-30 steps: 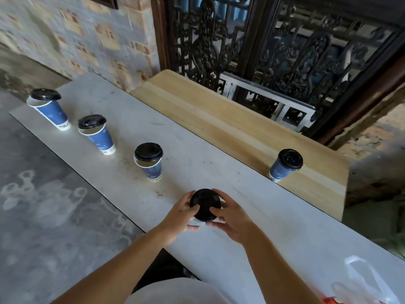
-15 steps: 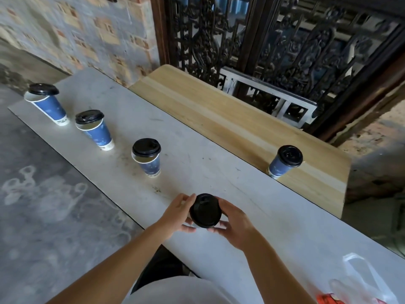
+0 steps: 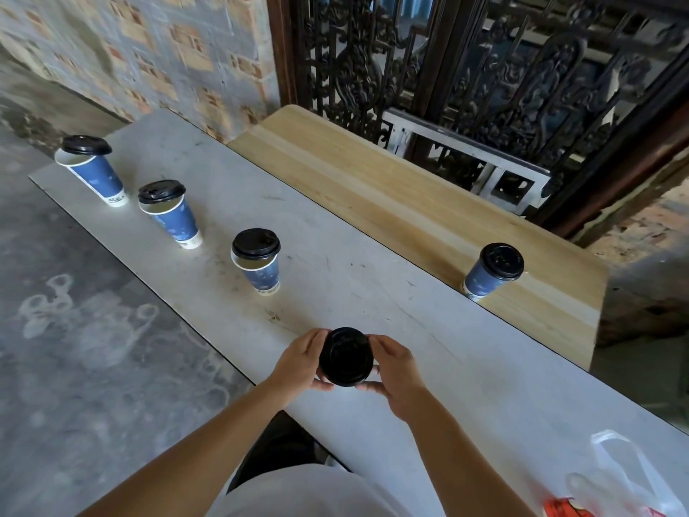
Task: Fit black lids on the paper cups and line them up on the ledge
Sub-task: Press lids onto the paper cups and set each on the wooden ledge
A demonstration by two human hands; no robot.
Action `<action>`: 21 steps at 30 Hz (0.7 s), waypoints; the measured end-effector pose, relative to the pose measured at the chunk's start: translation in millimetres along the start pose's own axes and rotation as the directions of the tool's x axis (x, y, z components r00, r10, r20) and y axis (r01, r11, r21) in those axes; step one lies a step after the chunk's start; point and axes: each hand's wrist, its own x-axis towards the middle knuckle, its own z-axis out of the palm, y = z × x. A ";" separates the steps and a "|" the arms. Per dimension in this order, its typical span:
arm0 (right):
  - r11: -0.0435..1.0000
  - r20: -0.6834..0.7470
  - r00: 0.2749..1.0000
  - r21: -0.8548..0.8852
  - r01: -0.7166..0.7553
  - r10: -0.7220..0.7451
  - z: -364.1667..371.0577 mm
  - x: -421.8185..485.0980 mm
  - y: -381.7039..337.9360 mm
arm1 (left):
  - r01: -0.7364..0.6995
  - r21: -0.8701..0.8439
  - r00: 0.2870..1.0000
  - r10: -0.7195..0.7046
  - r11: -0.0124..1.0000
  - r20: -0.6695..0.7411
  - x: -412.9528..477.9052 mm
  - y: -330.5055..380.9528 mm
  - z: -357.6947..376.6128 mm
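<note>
Left hand (image 3: 302, 361) and right hand (image 3: 395, 371) each grip the rim of one black lid (image 3: 346, 356), fingers curled round opposite sides. The lid sits over the near edge of the grey ledge (image 3: 373, 292); the cup under it is hidden. Three lidded cups (image 3: 257, 261) stand upright in a row along the ledge's near edge, towards its left end, well apart from one another. A fourth lidded cup (image 3: 492, 268) stands on the wooden board (image 3: 373, 188) at the ledge's far edge. A plastic bag (image 3: 626, 475) lies on the ledge's right end.
</note>
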 end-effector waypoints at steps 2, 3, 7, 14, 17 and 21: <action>0.999 -0.019 1.000 -0.047 0.021 -0.022 0.2 2.6 -1.4 | -0.070 0.157 0.998 0.068 0.985 0.018 3.4 -2.6 -0.3; 0.996 -0.023 0.999 -0.084 0.034 -0.036 0.3 2.6 -1.8 | -0.074 0.179 0.997 0.070 0.981 0.027 3.6 -3.3 -0.3; 0.976 -0.023 0.996 -0.205 0.076 -0.083 2.9 1.9 0.6 | -0.007 0.048 1.000 0.006 0.999 0.025 1.5 -3.2 0.3; 0.974 -0.065 0.993 -0.208 0.085 -0.101 6.8 1.4 -0.8 | -0.082 0.054 0.995 0.079 0.995 0.053 2.3 -0.8 3.9; 0.991 -0.065 0.996 -0.122 0.046 -0.054 5.5 -3.5 1.4 | -0.075 0.035 0.997 0.074 0.997 0.022 1.0 -4.7 4.1; 0.991 0.015 0.999 0.131 -0.041 0.040 2.2 -9.3 10.9 | -0.011 -0.055 0.999 0.009 0.998 -0.042 -6.4 -9.4 9.9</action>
